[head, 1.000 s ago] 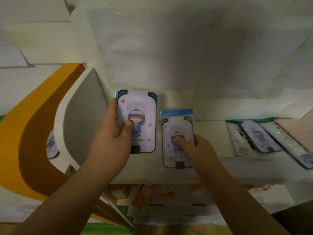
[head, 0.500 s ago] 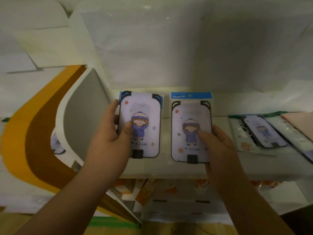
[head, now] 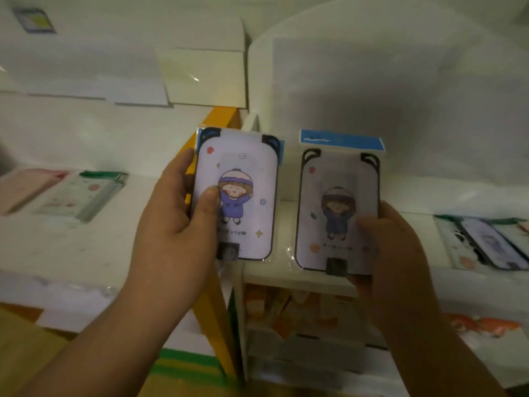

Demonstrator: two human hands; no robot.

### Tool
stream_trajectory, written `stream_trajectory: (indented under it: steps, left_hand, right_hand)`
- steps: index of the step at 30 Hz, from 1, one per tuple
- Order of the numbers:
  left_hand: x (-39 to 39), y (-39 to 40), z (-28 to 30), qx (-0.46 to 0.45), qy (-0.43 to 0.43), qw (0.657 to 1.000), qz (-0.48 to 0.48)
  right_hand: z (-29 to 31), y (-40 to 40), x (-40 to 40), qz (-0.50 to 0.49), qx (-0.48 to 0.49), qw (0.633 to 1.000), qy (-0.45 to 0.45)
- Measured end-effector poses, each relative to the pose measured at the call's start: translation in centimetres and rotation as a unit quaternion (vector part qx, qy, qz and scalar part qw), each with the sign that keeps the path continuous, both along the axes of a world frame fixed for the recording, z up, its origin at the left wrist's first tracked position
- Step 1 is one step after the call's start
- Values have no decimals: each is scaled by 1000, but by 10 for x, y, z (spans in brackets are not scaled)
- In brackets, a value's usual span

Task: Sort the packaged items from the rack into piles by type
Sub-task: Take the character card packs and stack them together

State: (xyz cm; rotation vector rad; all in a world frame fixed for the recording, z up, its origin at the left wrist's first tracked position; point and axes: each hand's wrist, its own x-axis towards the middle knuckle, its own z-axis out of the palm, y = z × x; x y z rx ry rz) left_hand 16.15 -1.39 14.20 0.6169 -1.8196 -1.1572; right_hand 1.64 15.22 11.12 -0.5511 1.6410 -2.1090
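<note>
Two hands hold up matching cartoon-girl packets in front of a white rack

At centre frame the left hand grips one packet, thumb curled across its front; just right of it the right hand pinches a second packet by its lower right corner. More packaged items lie at the right edge, another pile at the left edge. The slick wrapper could slip from the corner pinch; similar prints risk landing on the wrong pile
</note>
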Motion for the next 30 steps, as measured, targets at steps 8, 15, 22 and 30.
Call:
stream_trajectory:
  steps: [8, 15, 22, 30]
  left_hand:
    - [117, -77, -10, 47, -31, 997, 54]
    - [209, -137, -25, 78, -54, 992, 80]
    - [251, -182, -36, 123, -47, 986, 102]
    - [232, -236, -45, 141, -62, 983, 97]
  right_hand:
    - [23, -77, 118, 85, -24, 995, -39]
    - [7, -154, 199, 109, -13, 993, -36]
    - [-8, -212, 235, 86, 82, 993, -27]
    - [-30, -263, 213, 87, 68, 991, -68]
